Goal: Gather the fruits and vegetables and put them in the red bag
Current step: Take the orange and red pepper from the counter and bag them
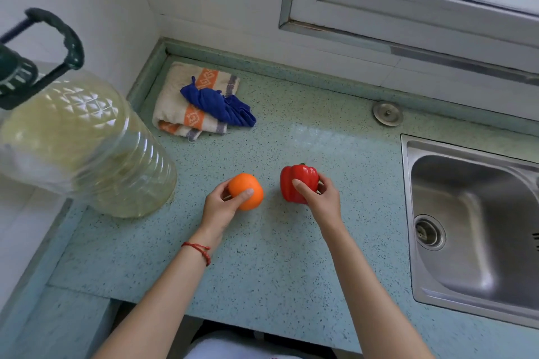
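An orange (248, 188) sits at the middle of the speckled green counter (277, 256), and my left hand (223, 207) wraps around it from the near left side, thumb across its front. Just to its right stands a red bell pepper (296, 179) with a small green stem on top. My right hand (319, 198) grips the pepper from the near right, thumb on its front face. Both items seem to rest on or just above the counter. No red bag is in view.
A large clear oil jug (87, 146) with a dark green cap and handle stands at the left. A folded striped towel (175, 108) with a blue cloth (221, 106) on it lies at the back. A steel sink (478, 227) fills the right side; a window is above.
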`<action>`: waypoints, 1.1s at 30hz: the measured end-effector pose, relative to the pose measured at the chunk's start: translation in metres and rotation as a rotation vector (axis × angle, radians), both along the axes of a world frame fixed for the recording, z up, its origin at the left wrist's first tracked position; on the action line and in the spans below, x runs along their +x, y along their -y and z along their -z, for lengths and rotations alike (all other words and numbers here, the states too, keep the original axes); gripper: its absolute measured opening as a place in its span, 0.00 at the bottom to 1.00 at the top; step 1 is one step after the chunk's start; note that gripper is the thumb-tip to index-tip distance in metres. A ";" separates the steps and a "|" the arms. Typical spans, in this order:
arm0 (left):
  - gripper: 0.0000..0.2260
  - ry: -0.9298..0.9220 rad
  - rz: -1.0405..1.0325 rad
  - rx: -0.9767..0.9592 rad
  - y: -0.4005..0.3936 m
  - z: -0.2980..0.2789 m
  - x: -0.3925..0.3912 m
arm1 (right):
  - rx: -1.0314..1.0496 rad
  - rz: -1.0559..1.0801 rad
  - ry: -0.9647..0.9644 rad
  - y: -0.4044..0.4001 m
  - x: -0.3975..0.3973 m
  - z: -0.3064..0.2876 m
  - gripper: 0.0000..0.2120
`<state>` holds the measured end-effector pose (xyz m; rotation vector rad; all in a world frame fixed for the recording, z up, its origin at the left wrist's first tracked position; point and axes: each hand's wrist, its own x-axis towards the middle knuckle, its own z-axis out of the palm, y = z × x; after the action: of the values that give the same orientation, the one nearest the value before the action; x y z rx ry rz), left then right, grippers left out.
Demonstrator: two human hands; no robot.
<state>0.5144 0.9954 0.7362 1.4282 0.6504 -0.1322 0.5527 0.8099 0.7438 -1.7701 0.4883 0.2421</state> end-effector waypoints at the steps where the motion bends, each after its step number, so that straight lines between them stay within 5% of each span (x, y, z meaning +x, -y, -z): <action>1: 0.22 0.005 -0.017 -0.006 -0.002 -0.001 -0.004 | 0.017 -0.010 -0.006 0.000 -0.003 0.000 0.29; 9: 0.40 0.030 -0.180 -0.027 -0.004 -0.006 -0.051 | 0.109 -0.192 -0.023 -0.003 -0.020 -0.001 0.30; 15: 0.32 0.047 -0.384 -0.059 0.005 -0.009 -0.104 | 0.115 -0.436 -0.005 -0.008 -0.036 -0.003 0.27; 18: 0.38 0.059 -0.499 -0.087 0.008 -0.010 -0.134 | 0.118 -0.559 0.006 -0.016 -0.044 -0.006 0.27; 22: 0.23 0.082 -0.669 -0.105 0.009 -0.013 -0.174 | 0.129 -0.705 -0.005 -0.036 -0.062 -0.010 0.28; 25: 0.28 0.117 -0.747 -0.100 0.005 -0.016 -0.205 | 0.154 -0.821 0.006 -0.056 -0.081 -0.015 0.26; 29: 0.20 0.140 -0.893 -0.089 -0.004 -0.019 -0.247 | 0.173 -0.976 0.003 -0.087 -0.108 -0.020 0.22; 33: 0.32 0.145 -1.053 -0.075 -0.017 -0.021 -0.292 | 0.183 -1.106 -0.002 -0.121 -0.141 -0.025 0.25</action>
<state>0.2220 1.0124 0.7568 0.8651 1.1748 0.7559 0.4115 0.9313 0.7686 -1.6908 -0.5530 1.0137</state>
